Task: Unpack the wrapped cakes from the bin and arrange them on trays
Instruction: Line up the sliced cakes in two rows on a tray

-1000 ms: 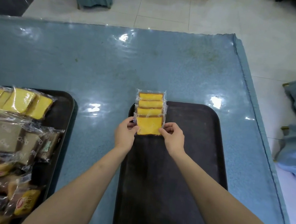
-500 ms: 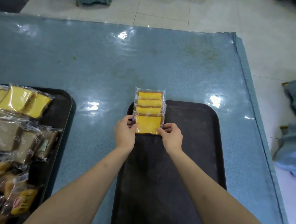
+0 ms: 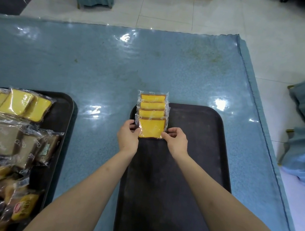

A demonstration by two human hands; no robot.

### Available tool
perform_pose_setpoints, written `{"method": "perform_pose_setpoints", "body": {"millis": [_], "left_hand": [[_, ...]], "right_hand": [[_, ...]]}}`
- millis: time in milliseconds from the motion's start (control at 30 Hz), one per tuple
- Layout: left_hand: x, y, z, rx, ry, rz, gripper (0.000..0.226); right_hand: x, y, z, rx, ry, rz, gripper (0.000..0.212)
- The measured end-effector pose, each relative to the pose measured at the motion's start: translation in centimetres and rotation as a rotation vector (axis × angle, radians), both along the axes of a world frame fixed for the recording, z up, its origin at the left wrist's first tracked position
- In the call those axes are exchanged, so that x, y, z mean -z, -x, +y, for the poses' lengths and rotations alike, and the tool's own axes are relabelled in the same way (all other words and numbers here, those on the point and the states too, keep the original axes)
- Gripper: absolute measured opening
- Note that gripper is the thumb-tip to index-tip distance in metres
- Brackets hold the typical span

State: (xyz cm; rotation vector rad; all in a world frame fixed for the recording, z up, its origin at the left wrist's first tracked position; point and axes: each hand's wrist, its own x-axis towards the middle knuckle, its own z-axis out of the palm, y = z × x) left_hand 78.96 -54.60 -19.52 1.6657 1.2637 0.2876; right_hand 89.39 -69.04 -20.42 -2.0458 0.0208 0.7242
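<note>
— Head view, biggest first: what carries everything?

— Blue surface (image 3: pixel 100 69) under a glossy clear cover. Two dark trays on it. Right tray (image 3: pixel 196 156) sits straight ahead, mostly bare. Left tray (image 3: pixel 62 110) is cut by the frame edge and crowded.

— What is on the left one?

— Wrapped yellow cake slices (image 3: pixel 18 103) at its far end, brown wrapped slices (image 3: pixel 13 143) in the middle, golden buns in printed wrappers (image 3: pixel 1 190) nearest the camera. All overlapping, loosely piled.

— And the task's cakes?

— Row of yellow wrapped cakes (image 3: pixel 152 113) at the right tray's far left corner, four of them shingled, each overlapping the one behind. Farthest one pokes past the tray rim over the surface.

— Hands?

— Both on the nearest cake (image 3: pixel 152 128). Left hand (image 3: pixel 128 137) pinches its left wrapper edge, right hand (image 3: pixel 176 142) pinches its right edge. Fingers (image 3: pixel 167 134) curled in, closed on the wrapper. Forearms bare, reaching in from the bottom.

— Does the cake lie flat?

— Cannot tell; its near edge touches or nearly touches the tray.
</note>
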Motion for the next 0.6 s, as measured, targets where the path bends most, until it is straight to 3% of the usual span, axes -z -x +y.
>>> {"method": "perform_pose_setpoints", "body": {"millis": [267,600], "left_hand": [[-1.2,1.7,-0.5,0.028,0.093,-0.052,0.048],[-4.4,6.3,-2.2,0.113,0.065,-0.098,0.031]], "right_hand": [[-1.1,1.0,-1.4,0.007,-0.040,0.028,0.023],[-4.3,5.8,-3.9,0.049,-0.140,0.004,0.016]]}}
